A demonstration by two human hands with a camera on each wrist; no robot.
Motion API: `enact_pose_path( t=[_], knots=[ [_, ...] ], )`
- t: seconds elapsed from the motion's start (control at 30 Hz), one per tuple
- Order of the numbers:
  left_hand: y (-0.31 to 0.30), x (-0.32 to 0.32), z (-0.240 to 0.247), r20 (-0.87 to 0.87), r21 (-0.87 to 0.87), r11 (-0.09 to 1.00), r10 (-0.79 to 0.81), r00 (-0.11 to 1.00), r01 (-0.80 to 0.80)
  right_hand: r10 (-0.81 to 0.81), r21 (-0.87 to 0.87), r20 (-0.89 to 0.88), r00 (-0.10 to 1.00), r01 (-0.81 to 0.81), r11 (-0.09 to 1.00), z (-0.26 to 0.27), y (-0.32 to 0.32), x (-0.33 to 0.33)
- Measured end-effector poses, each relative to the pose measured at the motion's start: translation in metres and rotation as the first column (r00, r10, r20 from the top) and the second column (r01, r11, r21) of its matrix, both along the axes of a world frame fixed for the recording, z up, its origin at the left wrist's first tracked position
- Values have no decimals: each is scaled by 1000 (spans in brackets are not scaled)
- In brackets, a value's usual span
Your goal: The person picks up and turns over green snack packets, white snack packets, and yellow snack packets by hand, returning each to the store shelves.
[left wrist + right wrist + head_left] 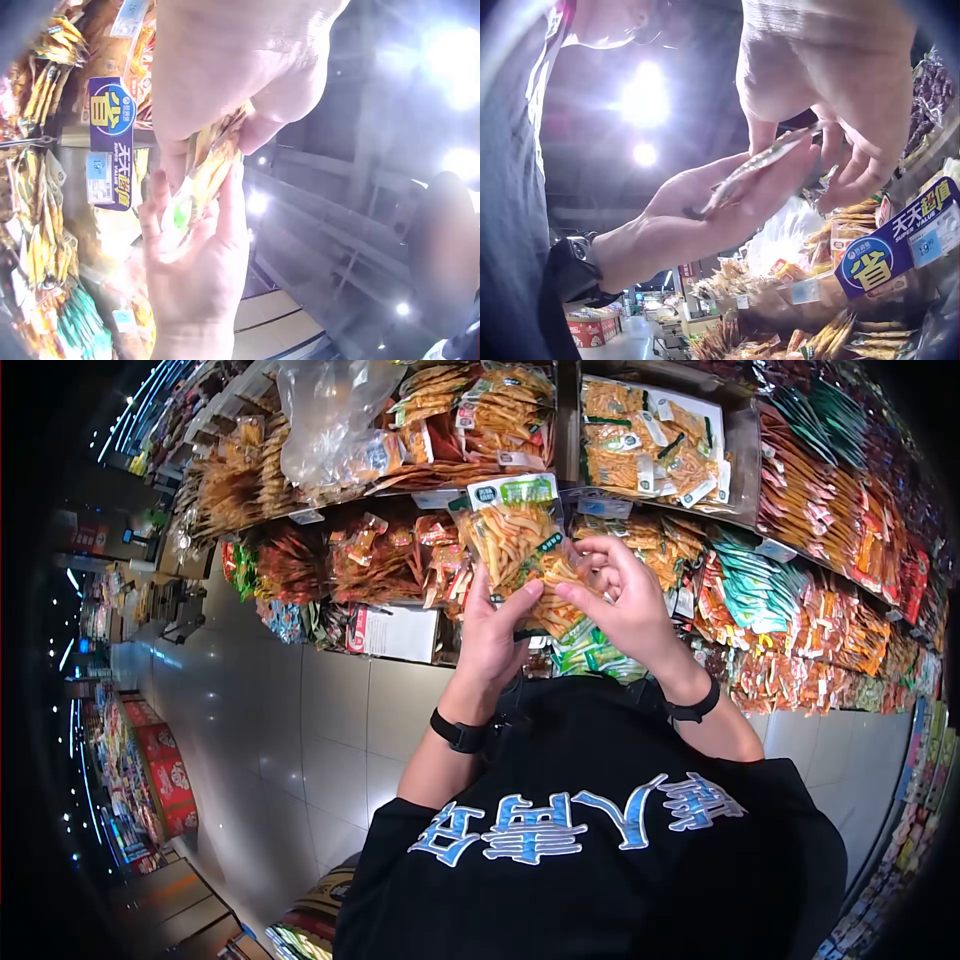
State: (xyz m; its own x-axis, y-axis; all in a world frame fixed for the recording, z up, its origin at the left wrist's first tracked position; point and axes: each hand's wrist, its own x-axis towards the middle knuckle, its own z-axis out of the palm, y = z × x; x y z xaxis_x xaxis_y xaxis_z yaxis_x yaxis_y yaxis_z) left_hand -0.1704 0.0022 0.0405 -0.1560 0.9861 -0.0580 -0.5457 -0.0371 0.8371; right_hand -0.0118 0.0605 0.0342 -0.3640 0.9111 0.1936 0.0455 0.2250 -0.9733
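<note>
Currently, packet-filled shelves [743,455] are lining a tiled floor [330,710]; left hand [493,635] and right hand [637,612] are pinching one snack packet [508,542] from opposite sides.

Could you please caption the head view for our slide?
Left hand and right hand hold a snack packet before packed shop shelves.
</note>
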Motion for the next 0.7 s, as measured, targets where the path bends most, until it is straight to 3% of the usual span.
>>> enact_pose_path(
  t=[0.1, 0.13, 0.23, 0.37, 0.43, 0.47, 0.57, 0.7],
  knots=[
    [-1, -10, 6, 224, -21, 1000, -16, 974, 21, 122, -135, 94, 988, -109, 985, 0, 3, 4],
    [1, -12, 4, 255, -21, 1000, -4, 967, 9, 121, -161, 46, 992, -112, 981, 1, 2, 3],
    [1, -11, 5, 182, -50, 998, 57, 982, -49, 171, -165, 145, 975, -147, 975, 17, 9, 16],
    [-3, -15, 7, 147, -54, 997, -43, 988, 51, 32, 94, 195, 980, -51, 994, 33, 24, 45],
    [-4, -16, 7, 205, -19, 985, -163, 965, 170, -90, 441, -18, 996, 89, 893, 43, 25, 46],
    [-4, -14, 7, 232, -21, 977, -201, 952, 211, -8, 630, -31, 999, 26, 776, 46, 32, 45],
    [-8, -7, 5, 259, -11, 982, -178, 949, 187, -46, 796, 237, 970, -167, 581, 58, 22, 36],
    [-14, -7, 7, 359, 60, 964, -263, 896, 259, 41, 745, 297, 954, -258, 615, 43, 20, 32]
  ],
)
